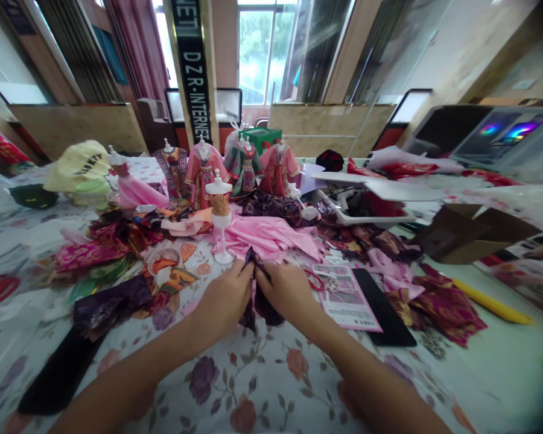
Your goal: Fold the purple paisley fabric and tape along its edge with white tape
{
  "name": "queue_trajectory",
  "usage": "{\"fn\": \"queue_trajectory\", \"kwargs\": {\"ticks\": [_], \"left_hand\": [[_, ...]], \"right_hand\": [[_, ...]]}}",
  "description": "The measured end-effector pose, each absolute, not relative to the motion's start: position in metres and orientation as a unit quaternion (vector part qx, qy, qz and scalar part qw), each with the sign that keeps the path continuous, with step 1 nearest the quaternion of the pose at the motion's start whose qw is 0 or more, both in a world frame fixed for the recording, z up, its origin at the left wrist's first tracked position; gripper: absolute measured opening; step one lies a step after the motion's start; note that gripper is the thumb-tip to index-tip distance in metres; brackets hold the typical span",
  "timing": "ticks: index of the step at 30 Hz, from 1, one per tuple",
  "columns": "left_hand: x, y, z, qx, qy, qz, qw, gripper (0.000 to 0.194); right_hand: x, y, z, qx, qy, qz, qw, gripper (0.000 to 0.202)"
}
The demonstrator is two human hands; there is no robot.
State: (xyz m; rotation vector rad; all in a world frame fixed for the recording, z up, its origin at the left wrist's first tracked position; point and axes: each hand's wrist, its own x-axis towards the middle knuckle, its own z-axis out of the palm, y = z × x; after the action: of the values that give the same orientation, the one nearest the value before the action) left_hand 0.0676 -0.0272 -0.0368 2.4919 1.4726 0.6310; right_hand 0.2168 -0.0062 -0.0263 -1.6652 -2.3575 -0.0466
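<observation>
Between my two hands is a piece of dark purple patterned fabric [268, 308], pinched at its top and hanging down toward the tablecloth. My left hand [228, 295] grips it from the left, and my right hand [289, 292] from the right, thumbs close together. Just behind them stands a small white dress form [221, 205] wrapped in gold patterned cloth. Pink fabric [266, 236] lies crumpled beyond my hands. Red-handled scissors [315, 281] rest on a printed sheet [347, 301] right of my right hand.
Dressed miniature forms [203, 172] stand in a row at the back. Fabric scraps [113, 238] heap up at left, with a roll of tape [164, 260]. A black flat board [384, 310], maroon cloth [452, 301] and an open cardboard box [461, 235] lie to the right.
</observation>
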Motion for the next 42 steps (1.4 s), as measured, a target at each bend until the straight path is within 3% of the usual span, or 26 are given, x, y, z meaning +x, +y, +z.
{"fn": "queue_trajectory", "kwargs": {"ticks": [8, 14, 18, 25, 31, 34, 36, 39, 42], "left_hand": [[0.062, -0.024, -0.031, 0.818, 0.460, 0.232, 0.256, 0.056], [0.062, -0.011, -0.042, 0.800, 0.481, 0.277, 0.228, 0.056], [0.069, -0.009, -0.044, 0.794, 0.474, 0.298, 0.235, 0.054], [0.066, -0.008, -0.036, 0.697, 0.427, 0.344, 0.463, 0.053], [0.064, -0.011, -0.037, 0.687, 0.412, 0.373, 0.468, 0.071], [0.059, -0.010, -0.039, 0.633, 0.415, 0.416, 0.504, 0.061], [0.054, -0.005, -0.042, 0.611, 0.447, 0.473, 0.451, 0.055], [0.044, 0.008, -0.049, 0.590, 0.446, 0.504, 0.445, 0.075], [0.036, 0.017, -0.055, 0.618, 0.419, 0.426, 0.510, 0.084]], "right_hand": [[0.214, -0.005, -0.031, -0.547, -0.828, 0.021, 0.122, 0.023], [0.218, -0.004, -0.036, -0.474, -0.854, 0.166, 0.137, 0.037], [0.217, -0.001, -0.045, -0.464, -0.844, 0.199, 0.181, 0.039], [0.224, 0.006, -0.046, -0.458, -0.787, 0.310, 0.272, 0.025], [0.229, 0.008, -0.048, -0.403, -0.745, 0.438, 0.300, 0.040], [0.234, 0.011, -0.053, -0.374, -0.700, 0.509, 0.334, 0.039], [0.238, 0.013, -0.055, -0.361, -0.682, 0.531, 0.350, 0.041], [0.239, 0.014, -0.058, -0.330, -0.685, 0.550, 0.346, 0.046], [0.236, 0.010, -0.057, -0.306, -0.684, 0.582, 0.316, 0.047]]}}
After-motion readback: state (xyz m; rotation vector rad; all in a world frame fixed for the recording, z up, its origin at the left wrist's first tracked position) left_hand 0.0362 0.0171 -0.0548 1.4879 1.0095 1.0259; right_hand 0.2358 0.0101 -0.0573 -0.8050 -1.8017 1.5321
